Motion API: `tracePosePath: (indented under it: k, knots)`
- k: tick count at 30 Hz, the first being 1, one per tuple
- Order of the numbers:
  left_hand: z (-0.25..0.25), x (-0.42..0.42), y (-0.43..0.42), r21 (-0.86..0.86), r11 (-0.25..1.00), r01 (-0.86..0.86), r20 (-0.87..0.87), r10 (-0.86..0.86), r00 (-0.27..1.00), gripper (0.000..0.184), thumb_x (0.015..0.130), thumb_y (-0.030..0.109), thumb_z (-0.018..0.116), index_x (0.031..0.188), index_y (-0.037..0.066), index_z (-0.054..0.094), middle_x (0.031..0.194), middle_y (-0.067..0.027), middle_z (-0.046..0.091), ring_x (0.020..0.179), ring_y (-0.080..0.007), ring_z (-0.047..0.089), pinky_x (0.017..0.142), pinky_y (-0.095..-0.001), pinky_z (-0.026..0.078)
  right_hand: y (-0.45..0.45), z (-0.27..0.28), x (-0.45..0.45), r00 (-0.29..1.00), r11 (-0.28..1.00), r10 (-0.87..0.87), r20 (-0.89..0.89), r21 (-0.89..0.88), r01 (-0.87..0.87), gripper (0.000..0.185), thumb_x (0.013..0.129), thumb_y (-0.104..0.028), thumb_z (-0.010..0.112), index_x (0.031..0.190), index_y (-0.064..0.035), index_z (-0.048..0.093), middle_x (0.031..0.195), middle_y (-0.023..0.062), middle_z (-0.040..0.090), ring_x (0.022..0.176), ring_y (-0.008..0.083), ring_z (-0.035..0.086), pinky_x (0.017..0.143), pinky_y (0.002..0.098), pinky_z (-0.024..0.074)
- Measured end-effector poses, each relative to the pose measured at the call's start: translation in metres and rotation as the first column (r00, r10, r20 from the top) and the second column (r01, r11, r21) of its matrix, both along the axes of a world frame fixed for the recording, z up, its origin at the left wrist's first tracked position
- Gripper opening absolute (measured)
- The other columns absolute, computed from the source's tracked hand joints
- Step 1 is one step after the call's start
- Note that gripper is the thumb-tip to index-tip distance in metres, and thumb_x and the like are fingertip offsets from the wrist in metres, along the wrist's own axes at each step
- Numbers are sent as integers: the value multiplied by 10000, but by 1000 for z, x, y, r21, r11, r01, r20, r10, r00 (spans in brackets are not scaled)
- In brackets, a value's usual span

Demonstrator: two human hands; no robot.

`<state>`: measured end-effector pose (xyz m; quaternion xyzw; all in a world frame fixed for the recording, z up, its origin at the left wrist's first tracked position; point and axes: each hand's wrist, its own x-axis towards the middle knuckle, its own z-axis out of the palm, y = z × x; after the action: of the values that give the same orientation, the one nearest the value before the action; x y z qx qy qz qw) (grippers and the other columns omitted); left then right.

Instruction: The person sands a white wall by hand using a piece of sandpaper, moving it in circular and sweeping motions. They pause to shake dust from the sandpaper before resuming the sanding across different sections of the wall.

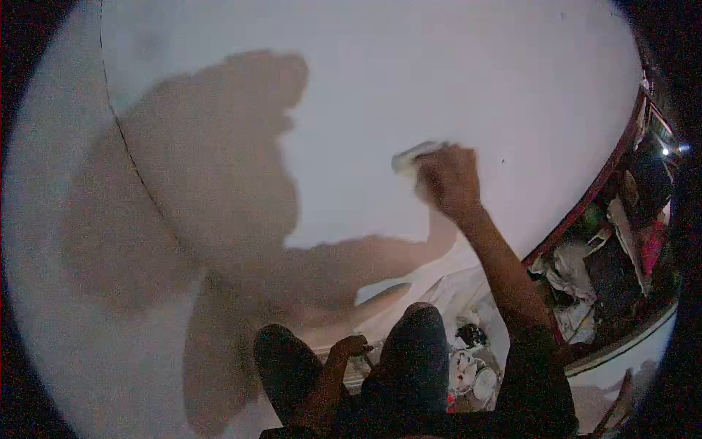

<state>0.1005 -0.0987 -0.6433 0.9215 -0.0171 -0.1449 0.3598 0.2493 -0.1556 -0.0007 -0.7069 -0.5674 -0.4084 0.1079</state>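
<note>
A large smooth white surface (365,95) fills most of the view. Against it, right of centre, my right hand (450,179) is closed on a pale pad or cloth (409,157), whose exact kind is too blurred to tell. Low in the view, my left hand (351,346) rests between my knees with its fingers curled, near a thin light-coloured edge or bar. Whether it grips anything is hard to make out.
My shadow falls over the left and middle of the white surface. A thin dark seam (131,157) curves down its left side. At the right lie crumpled sheets (574,285) and mixed items behind a dark red edge. Several small containers (482,382) stand beside my right knee.
</note>
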Motion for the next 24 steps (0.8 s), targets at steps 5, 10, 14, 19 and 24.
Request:
tracePosePath:
  k: [5, 10, 14, 19, 24]
  knots:
    - [0, 1, 0, -12, 1000, -29, -17, 29, 999, 653, 866, 626, 558, 1094, 20, 642, 1107, -202, 651, 1035, -408, 614, 904, -481, 484, 15, 50, 28, 970, 585, 242, 24, 794, -165, 94, 892, -80, 635, 979, -46, 640, 929, 89, 651, 831, 182, 603, 753, 303, 484]
    - [1, 3, -1, -11, 999, -52, 37, 52, 998, 653, 863, 619, 565, 1122, 25, 636, 1147, -191, 648, 1062, -403, 609, 930, -472, 481, 30, 4, 14, 949, 772, 313, -43, 593, -228, 90, 892, -91, 629, 974, -60, 610, 943, 114, 615, 869, 236, 594, 832, 368, 474]
    - [36, 0, 4, -16, 998, -69, -161, 65, 985, 635, 875, 598, 560, 1134, 22, 627, 1169, -190, 638, 1073, -394, 605, 946, -461, 472, 12, -12, 27, 989, 978, 111, 98, 164, -126, 272, 754, -103, 675, 1019, -141, 625, 1007, 103, 624, 964, 328, 566, 863, 476, 396]
    - [9, 3, 0, -17, 998, -53, -116, 51, 992, 616, 881, 582, 562, 1127, 21, 628, 1154, -193, 642, 1059, -391, 609, 935, -463, 474, 7, 37, 44, 982, 586, 181, -51, 808, -66, 84, 901, -109, 667, 959, -51, 646, 939, 68, 659, 822, 176, 605, 759, 278, 488]
    - [3, 5, -1, -19, 998, -55, -87, 53, 995, 596, 887, 566, 564, 1119, 21, 630, 1138, -196, 645, 1046, -389, 612, 923, -465, 476, 17, -18, 33, 981, 879, 155, -114, 469, -84, 318, 772, -165, 625, 1086, -116, 611, 1039, 142, 593, 1009, 369, 550, 916, 473, 423]
